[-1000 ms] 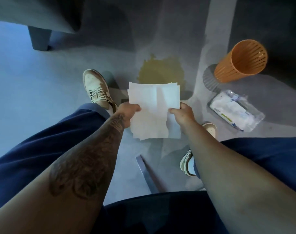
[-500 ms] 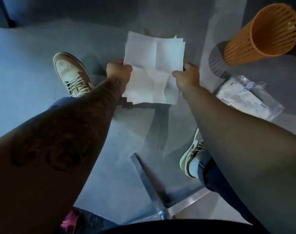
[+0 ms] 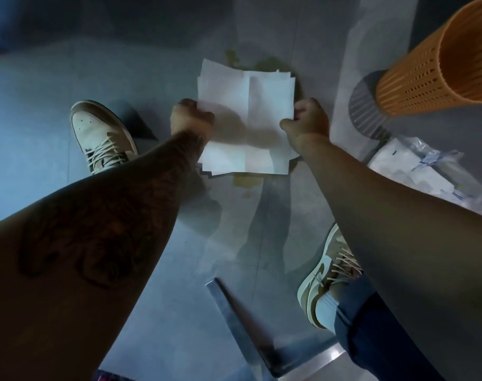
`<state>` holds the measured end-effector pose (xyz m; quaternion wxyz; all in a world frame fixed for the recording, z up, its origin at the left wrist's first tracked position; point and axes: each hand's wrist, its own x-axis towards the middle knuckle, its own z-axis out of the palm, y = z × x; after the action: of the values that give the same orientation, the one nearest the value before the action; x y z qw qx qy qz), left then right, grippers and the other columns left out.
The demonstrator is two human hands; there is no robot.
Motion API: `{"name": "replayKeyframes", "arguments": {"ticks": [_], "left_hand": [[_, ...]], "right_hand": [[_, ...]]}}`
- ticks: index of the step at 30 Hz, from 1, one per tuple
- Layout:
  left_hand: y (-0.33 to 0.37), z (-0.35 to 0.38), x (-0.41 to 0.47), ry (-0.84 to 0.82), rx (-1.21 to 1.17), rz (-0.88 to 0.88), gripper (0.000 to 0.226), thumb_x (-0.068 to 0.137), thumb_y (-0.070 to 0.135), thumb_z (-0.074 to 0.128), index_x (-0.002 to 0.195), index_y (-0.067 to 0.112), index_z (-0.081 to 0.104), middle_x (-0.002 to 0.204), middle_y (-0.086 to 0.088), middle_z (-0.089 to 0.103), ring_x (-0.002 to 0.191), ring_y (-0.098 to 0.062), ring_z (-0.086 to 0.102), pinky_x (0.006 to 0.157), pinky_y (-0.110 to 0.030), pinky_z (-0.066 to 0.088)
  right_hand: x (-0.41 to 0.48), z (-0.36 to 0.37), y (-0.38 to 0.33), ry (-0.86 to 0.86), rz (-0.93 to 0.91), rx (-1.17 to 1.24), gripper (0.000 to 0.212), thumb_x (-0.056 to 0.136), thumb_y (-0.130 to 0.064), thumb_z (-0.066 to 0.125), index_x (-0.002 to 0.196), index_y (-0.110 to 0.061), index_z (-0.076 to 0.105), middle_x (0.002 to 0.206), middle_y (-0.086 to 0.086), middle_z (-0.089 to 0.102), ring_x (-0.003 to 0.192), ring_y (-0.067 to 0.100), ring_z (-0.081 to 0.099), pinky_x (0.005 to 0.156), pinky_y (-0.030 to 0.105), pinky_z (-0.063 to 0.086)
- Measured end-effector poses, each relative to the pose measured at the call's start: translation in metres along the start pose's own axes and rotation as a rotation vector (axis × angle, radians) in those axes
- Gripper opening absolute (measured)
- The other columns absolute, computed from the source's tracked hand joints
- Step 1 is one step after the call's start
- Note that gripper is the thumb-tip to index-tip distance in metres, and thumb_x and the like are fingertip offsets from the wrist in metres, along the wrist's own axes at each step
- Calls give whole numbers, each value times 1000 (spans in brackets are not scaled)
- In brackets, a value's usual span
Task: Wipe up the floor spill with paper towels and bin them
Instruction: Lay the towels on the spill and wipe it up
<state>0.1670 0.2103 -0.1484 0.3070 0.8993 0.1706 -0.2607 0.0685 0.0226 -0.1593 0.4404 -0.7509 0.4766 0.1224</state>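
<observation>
both hands, left and right, grip the towels by their side edges, over the spill. likely next: press down and wipe; the bin stands far right.

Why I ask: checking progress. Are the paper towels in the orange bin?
No: the left hand and right hand grip the paper towels over the spill, outside the bin.

Matt paper towels, perforated plastic bin, glossy floor.
</observation>
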Motion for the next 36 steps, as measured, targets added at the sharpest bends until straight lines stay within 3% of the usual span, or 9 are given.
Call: {"name": "replayKeyframes", "arguments": {"ticks": [2,4,6,8,11,15,25,30,36], "left_hand": [[-1,1,-7,105,179,28,59,81,35,64,135,16,49,140,-9,49,127,-34,47,103,-44,45],[-4,3,-14,148,340,192,73,83,39,62,147,17,34,153,-9,33,137,-36,35,107,-50,39],[-7,6,-17,38,509,409,78,88,35,58,155,18,22,165,-9,15,149,-36,17,116,-51,26],[-11,11,-16,-133,731,595,81,93,33,54,159,21,10,168,-7,-4,154,-34,-3,122,-49,12],[-18,20,-11,-296,960,763,86,94,35,53,160,21,-1,167,-8,-16,153,-35,-14,123,-49,7],[-30,26,1,-429,1070,780,97,93,41,58,158,17,-10,166,-8,-20,152,-36,-14,121,-52,18],[-27,21,3,-463,1163,802,96,90,32,57,158,16,-9,166,-9,-19,152,-38,-12,113,-56,29],[-23,21,-5,-421,1117,822,87,92,30,53,159,15,1,167,-14,-10,152,-42,-4,116,-55,29],[-32,23,-7,-527,1119,737,96,93,33,55,157,15,-14,164,-10,-26,151,-38,-18,110,-55,34]], "right_hand": [[-2,2,6,97,-64,-65,47,81,-23,66,126,-20,54,126,0,58,114,22,56,94,33,49],[-9,4,10,189,-225,-156,49,83,-27,63,130,-21,51,134,1,51,122,25,48,99,38,46],[-14,10,6,159,-406,-260,52,83,-28,62,133,-19,49,140,3,46,128,27,42,102,43,44],[-18,21,-1,22,-507,-420,59,85,-28,62,140,-19,43,153,3,34,137,28,35,108,45,39],[-19,41,-7,-127,-605,-666,69,87,-28,61,149,-21,32,163,3,14,146,29,21,115,45,31],[-14,58,2,-229,-659,-801,75,90,-34,59,154,-24,22,165,5,8,150,33,10,116,49,28],[-12,53,6,-287,-616,-984,89,89,-46,60,158,-25,8,167,4,-8,153,31,-4,122,44,11],[-13,49,-4,-308,-601,-955,88,88,-47,62,158,-25,12,166,5,-2,152,33,1,121,46,18],[-11,59,-1,-210,-668,-967,78,86,-41,65,153,-27,26,166,6,8,151,34,8,117,47,26]]}}
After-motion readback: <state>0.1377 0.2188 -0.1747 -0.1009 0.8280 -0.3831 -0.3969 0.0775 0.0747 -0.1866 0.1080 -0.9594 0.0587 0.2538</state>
